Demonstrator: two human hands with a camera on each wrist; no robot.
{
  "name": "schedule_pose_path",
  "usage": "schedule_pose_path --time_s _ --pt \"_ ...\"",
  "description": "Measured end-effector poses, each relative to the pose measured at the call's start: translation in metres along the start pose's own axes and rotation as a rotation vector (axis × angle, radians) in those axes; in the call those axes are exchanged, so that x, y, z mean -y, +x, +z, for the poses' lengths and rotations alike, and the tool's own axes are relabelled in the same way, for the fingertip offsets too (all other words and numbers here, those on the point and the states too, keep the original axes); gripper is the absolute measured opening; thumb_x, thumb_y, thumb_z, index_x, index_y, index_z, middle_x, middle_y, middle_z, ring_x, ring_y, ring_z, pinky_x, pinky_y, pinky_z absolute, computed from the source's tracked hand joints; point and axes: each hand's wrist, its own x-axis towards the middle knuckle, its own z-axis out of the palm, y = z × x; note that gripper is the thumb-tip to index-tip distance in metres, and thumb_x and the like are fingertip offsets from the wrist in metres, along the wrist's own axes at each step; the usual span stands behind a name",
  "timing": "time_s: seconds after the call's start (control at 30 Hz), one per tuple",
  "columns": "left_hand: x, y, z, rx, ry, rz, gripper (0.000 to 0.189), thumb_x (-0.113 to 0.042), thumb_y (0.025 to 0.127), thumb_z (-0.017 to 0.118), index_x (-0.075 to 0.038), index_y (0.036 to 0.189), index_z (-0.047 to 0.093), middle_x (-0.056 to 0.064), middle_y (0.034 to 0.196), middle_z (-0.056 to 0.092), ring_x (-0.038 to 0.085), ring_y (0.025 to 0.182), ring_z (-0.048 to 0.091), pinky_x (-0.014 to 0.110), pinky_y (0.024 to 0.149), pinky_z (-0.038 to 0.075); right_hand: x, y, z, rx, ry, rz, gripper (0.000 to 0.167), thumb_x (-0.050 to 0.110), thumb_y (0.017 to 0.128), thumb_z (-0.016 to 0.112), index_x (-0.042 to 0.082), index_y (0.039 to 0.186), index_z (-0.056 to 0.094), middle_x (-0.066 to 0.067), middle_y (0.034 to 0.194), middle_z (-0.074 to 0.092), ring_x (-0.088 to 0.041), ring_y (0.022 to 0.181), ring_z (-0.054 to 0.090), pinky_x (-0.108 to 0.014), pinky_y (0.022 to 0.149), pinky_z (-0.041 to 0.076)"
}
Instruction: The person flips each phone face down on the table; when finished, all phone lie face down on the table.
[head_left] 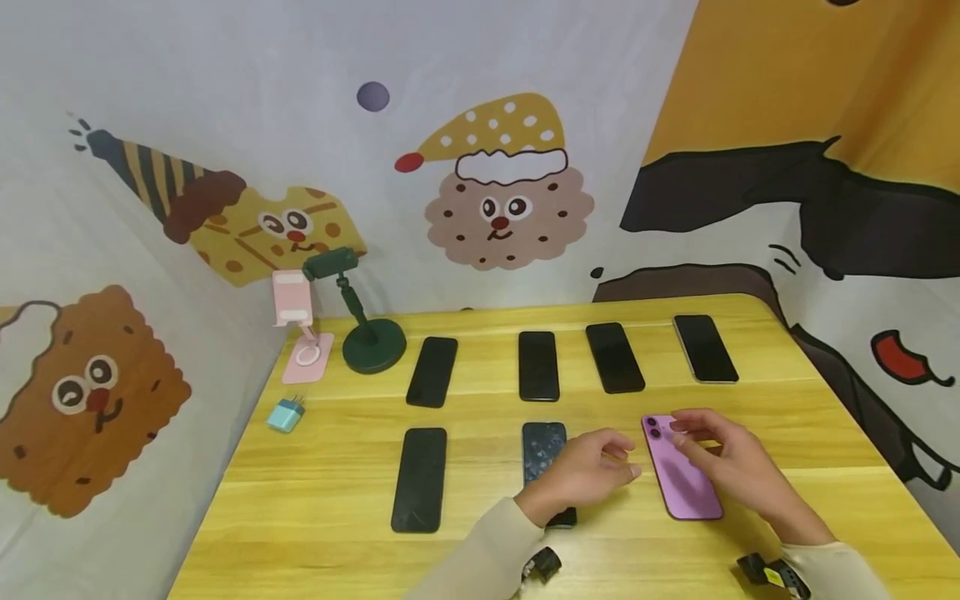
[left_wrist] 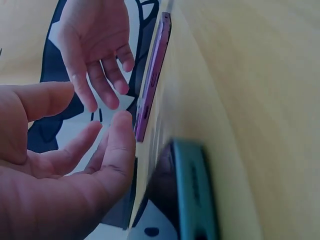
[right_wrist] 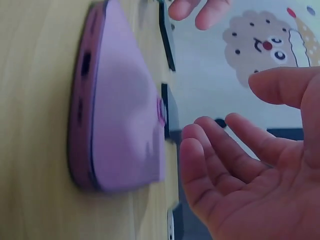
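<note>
A pink-purple phone (head_left: 686, 479) lies on the wooden table with its camera side up. Over its upper right part hovers my right hand (head_left: 731, 462), fingers loosely bent and holding nothing; the right wrist view shows a gap between this hand (right_wrist: 240, 165) and the phone (right_wrist: 125, 100). My left hand (head_left: 588, 468) is to the left of the pink-purple phone, palm turned inward, with nothing in its fingers. Beneath the left wrist lies a phone with a bubble-patterned screen (head_left: 542, 446), partly covered by the hand. In the left wrist view its edge (left_wrist: 197, 190) looks green.
Four-sided black phones lie in a back row, among them one at left (head_left: 432, 372), one mid-row (head_left: 538, 367) and one at far right (head_left: 706, 348). Another black phone (head_left: 419, 481) lies front left. A pink stand (head_left: 307, 354), a dark green stand (head_left: 373, 346) and a blue charger (head_left: 286, 415) stand at left.
</note>
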Motion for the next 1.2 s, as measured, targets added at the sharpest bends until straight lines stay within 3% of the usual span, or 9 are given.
schedule_pose_path --time_s 0.27,0.4,0.5,0.67,0.77,0.97,1.2 --pt "0.017 -0.025 -0.028 0.022 -0.048 0.054 0.035 -0.030 0.104 0.070 -0.015 0.135 0.067 0.000 0.126 0.070 0.001 0.101 0.067 0.024 0.083 0.057 0.015 0.002 0.020 0.005 0.066 -0.104 0.034 0.021 0.106 0.067 0.004 0.135 0.064 -0.011 0.120 0.075 -0.003 0.098 0.069 -0.022 0.081 0.059" --pt "0.025 -0.035 -0.039 -0.011 -0.035 0.078 0.035 -0.028 0.104 0.070 -0.011 0.135 0.067 0.005 0.125 0.070 0.001 0.098 0.067 0.022 0.083 0.056 0.023 0.004 0.032 0.030 0.105 -0.131 0.035 0.018 0.106 0.067 0.002 0.136 0.062 -0.011 0.119 0.074 -0.010 0.098 0.071 -0.023 0.079 0.059" --pt "0.032 -0.043 -0.048 -0.049 -0.020 0.060 0.035 -0.029 0.104 0.070 -0.011 0.134 0.068 0.003 0.121 0.070 0.002 0.095 0.066 0.022 0.082 0.056 0.030 0.006 0.042 0.060 0.134 -0.150 0.038 0.017 0.105 0.068 0.000 0.138 0.061 -0.012 0.118 0.074 -0.012 0.097 0.072 -0.024 0.078 0.059" --pt "0.042 -0.054 -0.063 -0.101 -0.014 0.029 0.034 -0.029 0.104 0.070 -0.012 0.133 0.068 -0.002 0.117 0.069 0.006 0.094 0.065 0.024 0.078 0.055 0.044 0.009 0.057 0.099 0.171 -0.142 0.042 0.015 0.102 0.071 -0.001 0.139 0.060 -0.012 0.118 0.074 -0.010 0.096 0.071 -0.025 0.078 0.060" --pt "0.047 -0.060 -0.070 -0.135 -0.010 0.020 0.034 -0.028 0.103 0.071 -0.011 0.132 0.068 0.001 0.118 0.070 0.009 0.094 0.066 0.025 0.077 0.055 0.050 0.011 0.064 0.122 0.168 -0.130 0.043 0.015 0.102 0.072 0.000 0.141 0.060 -0.012 0.121 0.073 -0.010 0.099 0.070 -0.026 0.080 0.060" --pt "0.053 -0.067 -0.079 -0.189 0.029 -0.030 0.037 -0.028 0.100 0.075 -0.010 0.131 0.068 0.006 0.123 0.070 0.016 0.103 0.069 0.035 0.087 0.058 0.061 0.014 0.079 0.195 0.221 -0.075 0.044 0.017 0.104 0.069 0.003 0.144 0.057 -0.013 0.130 0.071 -0.018 0.108 0.071 -0.026 0.088 0.059" --pt "0.052 -0.070 -0.084 -0.232 0.111 -0.056 0.046 -0.027 0.098 0.077 -0.006 0.137 0.065 0.011 0.122 0.065 0.017 0.098 0.066 0.038 0.084 0.057 0.067 0.013 0.095 0.289 0.325 -0.043 0.049 0.019 0.104 0.069 0.000 0.146 0.052 -0.022 0.143 0.062 -0.024 0.110 0.069 -0.028 0.082 0.062"
